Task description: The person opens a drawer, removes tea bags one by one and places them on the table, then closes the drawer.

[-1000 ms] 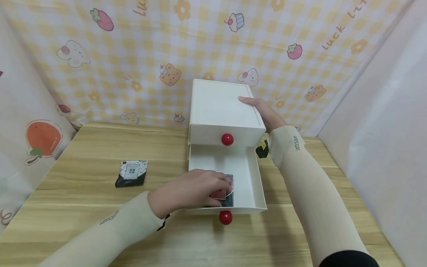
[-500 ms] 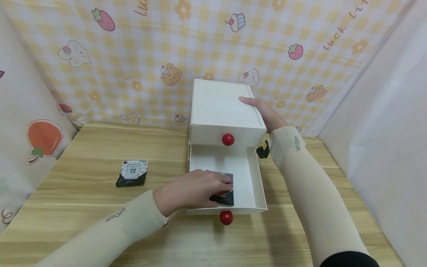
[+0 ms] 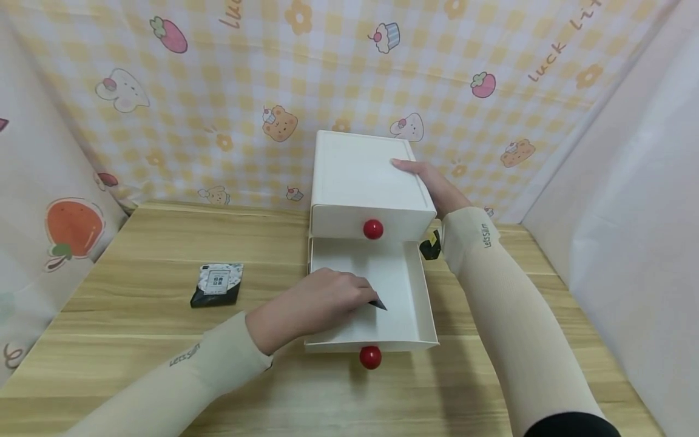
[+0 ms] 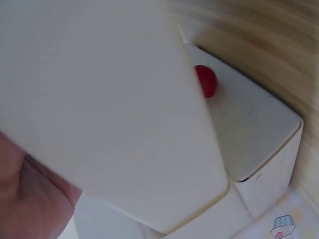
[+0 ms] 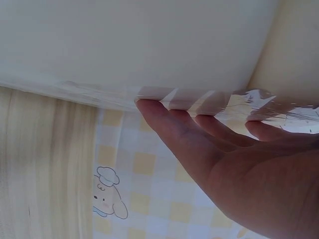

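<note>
A white two-drawer box [image 3: 366,173] stands on the table with its lower drawer [image 3: 405,279] pulled out. Over that drawer, my left hand [image 3: 324,300] pinches a small sachet [image 3: 379,304]; just a dark corner pokes out past the fingers, the rest is hidden. Part of the same hand [image 4: 40,201] shows in the left wrist view, beside a white drawer wall. My right hand [image 3: 431,182] rests on the right side of the box, one digit on its top. In the right wrist view, the fingertips of the right hand [image 5: 239,159] press against the box's side.
Another black-and-white sachet [image 3: 216,284] lies on the wooden table [image 3: 262,243] to the left. The upper drawer, with a red knob [image 3: 373,229], is closed; the lower one has a red knob [image 3: 371,357] too. A patterned cloth [image 3: 218,91] hangs behind.
The sachet lay in the lower drawer under my left hand, its printed face partly showing. Now the left hand has lifted it slightly and tilted it. The right hand stays put.
</note>
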Available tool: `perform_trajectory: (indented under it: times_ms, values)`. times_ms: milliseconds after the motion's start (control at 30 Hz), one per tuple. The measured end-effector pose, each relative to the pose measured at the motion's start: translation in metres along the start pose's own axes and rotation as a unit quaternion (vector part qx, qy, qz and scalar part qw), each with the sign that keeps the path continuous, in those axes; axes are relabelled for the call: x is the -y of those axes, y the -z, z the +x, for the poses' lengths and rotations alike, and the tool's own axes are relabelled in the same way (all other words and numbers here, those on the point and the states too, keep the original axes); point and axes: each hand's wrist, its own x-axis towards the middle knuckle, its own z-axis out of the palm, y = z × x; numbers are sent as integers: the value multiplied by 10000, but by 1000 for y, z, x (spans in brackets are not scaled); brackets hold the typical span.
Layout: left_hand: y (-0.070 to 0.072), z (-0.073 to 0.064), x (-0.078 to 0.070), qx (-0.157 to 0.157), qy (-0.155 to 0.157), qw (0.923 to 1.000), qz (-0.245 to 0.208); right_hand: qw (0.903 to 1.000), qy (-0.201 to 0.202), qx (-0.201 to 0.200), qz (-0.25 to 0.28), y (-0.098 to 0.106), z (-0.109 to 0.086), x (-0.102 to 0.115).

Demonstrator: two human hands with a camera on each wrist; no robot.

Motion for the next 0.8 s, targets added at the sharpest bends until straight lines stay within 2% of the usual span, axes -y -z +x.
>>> perform_trajectory:
  times_ms: [100,233,333,367,467,567,667,733,800]
  values:
    - [6,-3,-3,-213,-187,9991,327,9994,252,122,217,1,6,1]
    - [16,-11,-9,-598,-386,9959,553,9985,377,206,335,1,11,2]
    - [26,-20,-12,-938,-479,9935,435,9992,272,150,257,2,12,1]
    - [29,-24,-13,-1052,-511,9923,399,9986,400,199,274,1,13,2]
    - [37,-37,-13,-1417,-558,9878,325,9986,406,193,270,1,14,1]
    - [42,-52,-11,-1895,-488,9801,346,9982,469,194,313,2,15,1]
    - [46,-67,-6,-2440,-249,9690,308,9983,457,130,351,2,16,1]
    - [46,-78,-2,-2639,9,9642,264,9980,494,97,374,1,17,1]
    - [44,-89,4,-2673,283,9630,219,9979,510,100,381,1,17,1]
